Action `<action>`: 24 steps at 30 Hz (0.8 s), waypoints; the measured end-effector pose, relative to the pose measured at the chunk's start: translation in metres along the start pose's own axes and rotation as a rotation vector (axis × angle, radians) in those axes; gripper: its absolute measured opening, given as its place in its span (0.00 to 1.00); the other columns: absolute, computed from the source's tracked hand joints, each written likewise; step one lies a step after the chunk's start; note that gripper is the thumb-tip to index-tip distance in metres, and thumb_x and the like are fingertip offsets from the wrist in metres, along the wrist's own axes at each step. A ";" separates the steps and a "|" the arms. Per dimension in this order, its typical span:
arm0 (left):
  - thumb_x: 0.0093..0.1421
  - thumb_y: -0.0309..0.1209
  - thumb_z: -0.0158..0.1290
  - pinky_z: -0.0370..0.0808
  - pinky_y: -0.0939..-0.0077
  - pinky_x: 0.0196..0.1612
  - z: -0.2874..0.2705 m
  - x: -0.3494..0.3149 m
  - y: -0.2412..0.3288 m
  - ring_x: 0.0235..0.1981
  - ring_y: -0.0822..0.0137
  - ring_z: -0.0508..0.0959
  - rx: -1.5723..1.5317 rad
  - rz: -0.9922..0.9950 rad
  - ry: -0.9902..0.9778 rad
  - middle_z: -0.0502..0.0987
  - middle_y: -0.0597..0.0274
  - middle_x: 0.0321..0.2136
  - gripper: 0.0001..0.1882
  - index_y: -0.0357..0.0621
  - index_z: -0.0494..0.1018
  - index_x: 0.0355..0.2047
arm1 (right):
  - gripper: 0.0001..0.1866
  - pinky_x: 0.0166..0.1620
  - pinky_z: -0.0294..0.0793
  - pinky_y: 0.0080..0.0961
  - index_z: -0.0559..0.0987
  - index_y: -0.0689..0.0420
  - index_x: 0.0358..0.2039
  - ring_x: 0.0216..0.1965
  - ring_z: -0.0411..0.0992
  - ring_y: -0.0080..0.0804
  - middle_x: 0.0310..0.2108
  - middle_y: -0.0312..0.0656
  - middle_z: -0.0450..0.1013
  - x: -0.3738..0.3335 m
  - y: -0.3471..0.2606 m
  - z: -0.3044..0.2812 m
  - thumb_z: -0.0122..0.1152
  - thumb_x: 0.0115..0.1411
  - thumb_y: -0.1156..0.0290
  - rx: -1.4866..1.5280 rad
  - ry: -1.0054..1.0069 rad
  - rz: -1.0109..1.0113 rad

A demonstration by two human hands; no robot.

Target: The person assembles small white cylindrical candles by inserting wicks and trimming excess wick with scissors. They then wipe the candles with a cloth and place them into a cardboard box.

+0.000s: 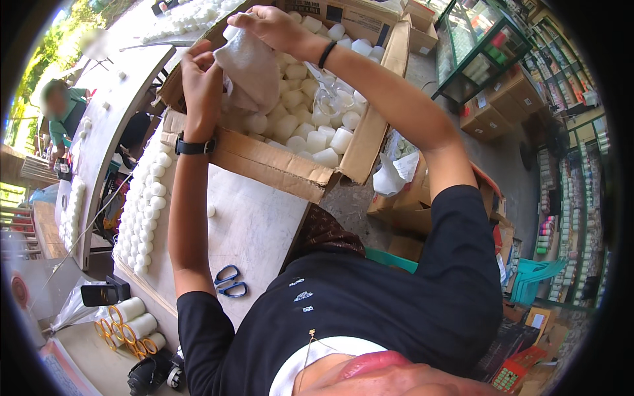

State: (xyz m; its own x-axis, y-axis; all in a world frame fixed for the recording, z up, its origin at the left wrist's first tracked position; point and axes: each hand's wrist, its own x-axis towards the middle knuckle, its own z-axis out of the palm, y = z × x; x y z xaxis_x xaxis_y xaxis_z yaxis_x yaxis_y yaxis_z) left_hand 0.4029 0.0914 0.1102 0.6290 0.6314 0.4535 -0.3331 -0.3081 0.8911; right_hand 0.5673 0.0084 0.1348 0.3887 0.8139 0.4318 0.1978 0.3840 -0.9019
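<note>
Over an open cardboard box [277, 158], both my hands are raised around a limp, pale cloth [254, 76]. My right hand [267, 28] pinches its upper end from above. A small white piece shows at those fingertips; whether it belongs to the cloth, I cannot tell. My left hand [201, 79] is closed at the left edge of the cloth, its fingers curled. Many short white candle-like cylinders [300, 125] fill the box, partly covered by the cloth. Among them lies a crumpled clear plastic bag [328, 99].
Rows of white cylinders [148, 211] line the table's left side. Blue-handled scissors [231, 282] lie on the grey tabletop [254, 218] near my body. A person [63, 109] is at another table on the far left. Cartons [502, 99] and stocked shelves [561, 218] stand right.
</note>
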 end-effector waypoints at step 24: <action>0.62 0.24 0.57 0.74 0.67 0.58 -0.133 -0.151 0.105 0.51 0.63 0.78 0.409 0.013 0.086 0.76 0.50 0.52 0.26 0.35 0.64 0.60 | 0.24 0.37 0.79 0.17 0.73 0.68 0.55 0.35 0.78 0.23 0.40 0.42 0.78 -0.014 -0.075 -0.020 0.42 0.58 0.86 0.394 -0.375 0.517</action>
State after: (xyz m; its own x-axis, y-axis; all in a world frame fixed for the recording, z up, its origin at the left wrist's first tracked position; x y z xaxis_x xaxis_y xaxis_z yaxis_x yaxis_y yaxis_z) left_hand 0.1795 0.0587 0.1330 0.5600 0.6774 0.4770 -0.0233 -0.5626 0.8264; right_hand 0.5648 -0.0407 0.1967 -0.0024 0.9998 -0.0180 -0.2907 -0.0179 -0.9566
